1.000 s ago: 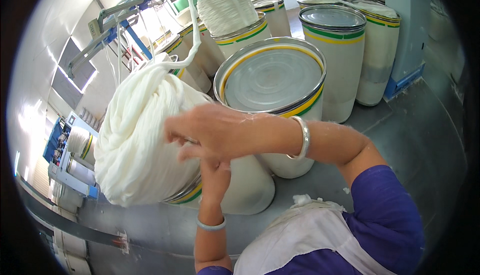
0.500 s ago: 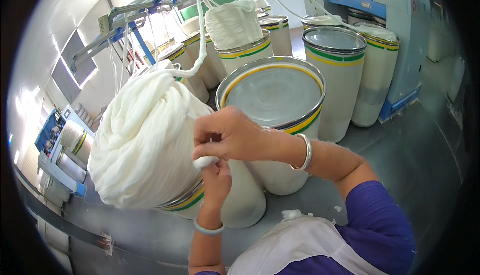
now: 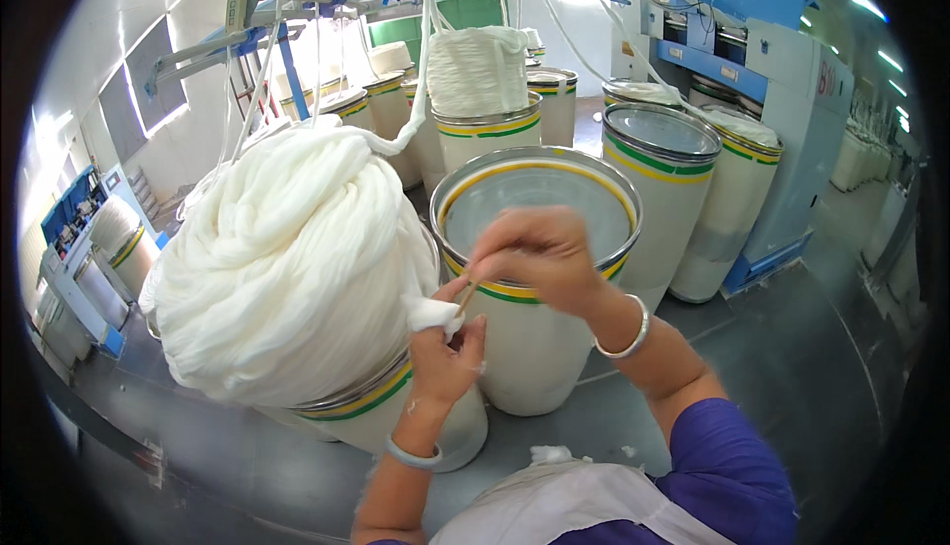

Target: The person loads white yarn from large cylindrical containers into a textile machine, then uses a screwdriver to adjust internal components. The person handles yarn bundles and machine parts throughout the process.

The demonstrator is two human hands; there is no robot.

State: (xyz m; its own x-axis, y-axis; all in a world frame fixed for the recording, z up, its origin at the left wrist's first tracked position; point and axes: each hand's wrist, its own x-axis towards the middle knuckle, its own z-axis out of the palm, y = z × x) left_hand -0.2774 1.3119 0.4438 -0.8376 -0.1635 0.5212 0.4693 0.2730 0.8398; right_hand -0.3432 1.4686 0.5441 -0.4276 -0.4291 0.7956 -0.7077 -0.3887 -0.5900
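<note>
At frame centre the left hand (image 3: 443, 352) pinches a white sliver tuft (image 3: 433, 314) beside the heaped sliver can (image 3: 297, 278) while the right hand (image 3: 539, 253) grips a thin stick (image 3: 467, 295), and a hard tug could tear the fibre.

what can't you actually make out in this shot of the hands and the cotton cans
- Head view: the right hand is motion-blurred, so its grip on the thin stick is unclear.
- The white tuft in the left hand: the fingers cover where it ends.
- The can under the heaped white sliver is mostly hidden by the heap and the left forearm.
- The inside of the empty can is partly covered by the right hand.
</note>
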